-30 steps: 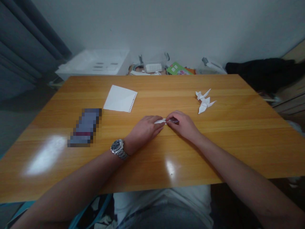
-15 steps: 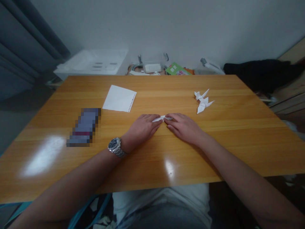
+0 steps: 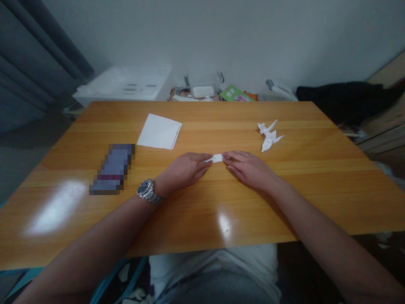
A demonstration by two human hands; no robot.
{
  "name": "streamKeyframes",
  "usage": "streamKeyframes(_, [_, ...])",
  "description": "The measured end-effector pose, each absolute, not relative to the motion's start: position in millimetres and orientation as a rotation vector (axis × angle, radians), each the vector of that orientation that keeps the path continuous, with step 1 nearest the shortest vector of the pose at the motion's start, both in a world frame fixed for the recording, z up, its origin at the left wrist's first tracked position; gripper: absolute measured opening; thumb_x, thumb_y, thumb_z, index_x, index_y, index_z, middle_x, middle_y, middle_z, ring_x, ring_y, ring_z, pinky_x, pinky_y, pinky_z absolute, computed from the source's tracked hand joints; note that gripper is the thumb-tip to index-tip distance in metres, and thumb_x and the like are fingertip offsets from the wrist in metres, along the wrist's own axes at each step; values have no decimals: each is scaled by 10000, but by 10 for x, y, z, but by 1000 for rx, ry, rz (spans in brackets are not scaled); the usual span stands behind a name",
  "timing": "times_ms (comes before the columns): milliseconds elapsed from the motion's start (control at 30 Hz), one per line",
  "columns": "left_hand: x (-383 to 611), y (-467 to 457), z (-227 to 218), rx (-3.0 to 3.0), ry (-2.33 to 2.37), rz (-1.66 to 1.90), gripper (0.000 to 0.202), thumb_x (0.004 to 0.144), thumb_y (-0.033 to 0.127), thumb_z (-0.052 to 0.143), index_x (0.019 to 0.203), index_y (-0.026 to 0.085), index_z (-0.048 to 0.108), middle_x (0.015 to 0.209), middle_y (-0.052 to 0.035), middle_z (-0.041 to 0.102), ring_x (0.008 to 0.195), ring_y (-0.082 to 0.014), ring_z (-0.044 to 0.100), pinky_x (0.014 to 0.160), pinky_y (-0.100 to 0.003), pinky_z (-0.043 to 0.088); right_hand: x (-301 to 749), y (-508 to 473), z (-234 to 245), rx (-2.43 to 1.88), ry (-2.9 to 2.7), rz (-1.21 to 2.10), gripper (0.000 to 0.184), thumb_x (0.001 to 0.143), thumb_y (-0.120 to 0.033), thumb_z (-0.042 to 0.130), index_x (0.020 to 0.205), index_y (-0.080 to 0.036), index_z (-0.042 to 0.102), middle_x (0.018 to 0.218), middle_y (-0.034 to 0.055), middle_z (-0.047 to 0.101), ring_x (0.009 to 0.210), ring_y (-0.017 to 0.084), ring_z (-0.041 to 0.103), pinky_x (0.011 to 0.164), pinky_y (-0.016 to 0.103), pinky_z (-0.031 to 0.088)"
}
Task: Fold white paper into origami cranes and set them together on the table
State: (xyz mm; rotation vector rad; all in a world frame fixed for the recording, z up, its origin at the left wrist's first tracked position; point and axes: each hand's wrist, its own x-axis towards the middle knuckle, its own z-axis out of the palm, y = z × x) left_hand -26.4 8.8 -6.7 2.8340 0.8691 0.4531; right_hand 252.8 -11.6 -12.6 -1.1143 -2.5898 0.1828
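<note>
A small folded piece of white paper [image 3: 217,158] lies low over the middle of the table, its two ends under my fingers. My left hand [image 3: 190,168], with a metal watch [image 3: 148,191] at the wrist, closes on the paper's left end. On the right end, my right hand [image 3: 245,166] grips with fingers together. The fingers hide both ends, so only the middle strip shows. Beyond my right hand sit two folded white paper cranes [image 3: 269,137], touching or overlapping each other.
A white sheet [image 3: 160,131] with a perforated edge lies left of centre on the wooden table [image 3: 202,211]. Nearer the left is a pixelated phone-like object [image 3: 114,169]. Behind the table stand a white plastic bin [image 3: 126,84], a green booklet [image 3: 236,93] and dark cloth [image 3: 344,99].
My hands have moved slightly apart, the left one leftward and the right one rightward. More of the folded paper's middle shows between the fingertips.
</note>
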Motion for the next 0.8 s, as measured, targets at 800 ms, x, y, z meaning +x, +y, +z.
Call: streamKeyframes(800, [-160, 65, -67, 2921, 794, 449, 352, 1064, 297, 456, 1342, 170, 632, 1400, -100, 648, 1273, -246, 602, 1127, -443, 404, 2521, -58, -146, -1028, -2517, 210, 290, 1030, -269, 527, 1240, -200, 715, 1270, 128, 719, 1183, 288, 655, 1013, 495, 529])
